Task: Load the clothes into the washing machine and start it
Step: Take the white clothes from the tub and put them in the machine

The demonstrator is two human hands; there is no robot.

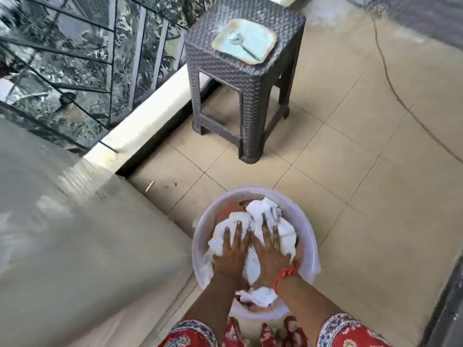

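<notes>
Hands — left hand (pixel 231 249) and right hand (pixel 269 249) — press flat, fingers spread, on soft crumpled white cloth (pixel 260 219) in a round translucent plastic tub (pixel 309 236) at lower centre — likely light and floppy; gather underneath.

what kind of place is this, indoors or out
Most likely a tiled home balcony or utility area, half outdoors. A metal railing with foliage beyond it runs along the left, a woven plastic stool stands on the floor tiles, and both hands press on white laundry in a basin.
</notes>
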